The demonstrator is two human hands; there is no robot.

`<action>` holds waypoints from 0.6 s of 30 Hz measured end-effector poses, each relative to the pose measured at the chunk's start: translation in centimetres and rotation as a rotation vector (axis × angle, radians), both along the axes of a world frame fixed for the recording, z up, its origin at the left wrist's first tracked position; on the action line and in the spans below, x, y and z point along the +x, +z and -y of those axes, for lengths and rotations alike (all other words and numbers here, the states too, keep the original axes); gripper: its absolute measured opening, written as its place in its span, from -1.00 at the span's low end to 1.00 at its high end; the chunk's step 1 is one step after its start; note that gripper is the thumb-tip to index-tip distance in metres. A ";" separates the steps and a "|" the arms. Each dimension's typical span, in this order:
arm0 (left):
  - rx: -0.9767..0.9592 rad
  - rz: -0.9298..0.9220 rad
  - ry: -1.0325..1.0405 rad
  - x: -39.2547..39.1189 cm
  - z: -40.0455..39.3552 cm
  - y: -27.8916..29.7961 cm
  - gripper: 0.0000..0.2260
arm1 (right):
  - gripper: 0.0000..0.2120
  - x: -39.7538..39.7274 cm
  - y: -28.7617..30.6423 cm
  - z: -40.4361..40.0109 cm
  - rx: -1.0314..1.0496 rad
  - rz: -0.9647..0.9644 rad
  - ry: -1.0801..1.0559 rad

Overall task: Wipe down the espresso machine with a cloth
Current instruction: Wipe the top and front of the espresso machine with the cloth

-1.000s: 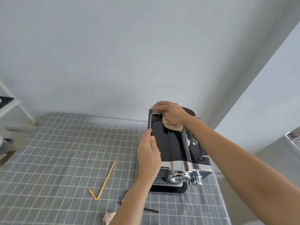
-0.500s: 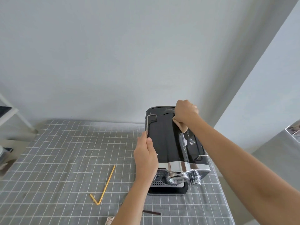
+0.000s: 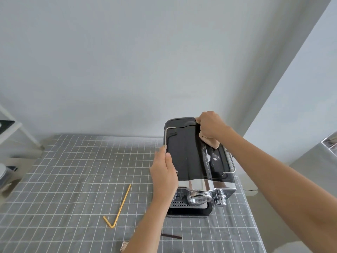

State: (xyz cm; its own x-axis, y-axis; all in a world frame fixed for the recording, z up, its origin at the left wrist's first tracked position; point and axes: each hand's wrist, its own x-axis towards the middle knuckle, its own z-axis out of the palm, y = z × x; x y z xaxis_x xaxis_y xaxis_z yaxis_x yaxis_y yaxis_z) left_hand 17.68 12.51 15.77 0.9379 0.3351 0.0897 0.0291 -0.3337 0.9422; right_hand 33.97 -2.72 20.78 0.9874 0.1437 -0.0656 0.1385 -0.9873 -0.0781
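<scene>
The espresso machine (image 3: 197, 161) stands on the grey checked tablecloth (image 3: 73, 179) toward the table's three o'clock edge, its chrome brew head and perforated drip tray facing six o'clock, its glossy black top facing up. The step in hand is wiping that top: the right hand (image 3: 211, 126) sits at the machine's far corner, roughly one o'clock on the top panel, with its fingers curled down around a bunched beige cloth (image 3: 209, 141), a fold of which trails out below the palm toward the right-hand rail. The left hand (image 3: 164, 172) braces the machine at its nine o'clock side, thumb lying along the top edge and fingers wrapped over the side by the chrome rail (image 3: 166, 137); how the fingers sit lower down the side cannot be told. Smears or reflections show on the black panel just toward five o'clock of the cloth, so the top looks only partly done. I judge the next move calls for drawing the cloth back toward six o'clock along the right strip, keeping pressure flat and steering round the right rail, while the left hand holds the body steady. The chrome front and sides appear not yet reached. A bent yellow straw (image 3: 120, 207) lies at the machine's eight o'clock.
</scene>
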 end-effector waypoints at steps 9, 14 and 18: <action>-0.002 0.012 0.008 0.3 0.0 -1.1 -0.65 | -0.68 0.0 -1.1 -2.3 0.322 -0.047 0.261; 0.011 0.021 0.017 0.4 0.0 -1.0 -0.66 | -0.52 0.3 -3.2 -1.4 0.245 0.053 -0.036; -0.009 0.016 0.023 0.5 -0.2 -1.2 -0.65 | -0.58 -3.9 -3.0 -2.6 0.224 0.107 0.224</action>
State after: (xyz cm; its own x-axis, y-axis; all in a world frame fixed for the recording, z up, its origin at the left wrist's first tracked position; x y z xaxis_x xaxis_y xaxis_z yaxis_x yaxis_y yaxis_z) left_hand 18.15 12.67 14.60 0.9283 0.3577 0.1015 0.0219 -0.3250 0.9455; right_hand 30.10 -0.17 17.82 0.9291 0.3575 0.0948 0.3697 -0.8911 -0.2632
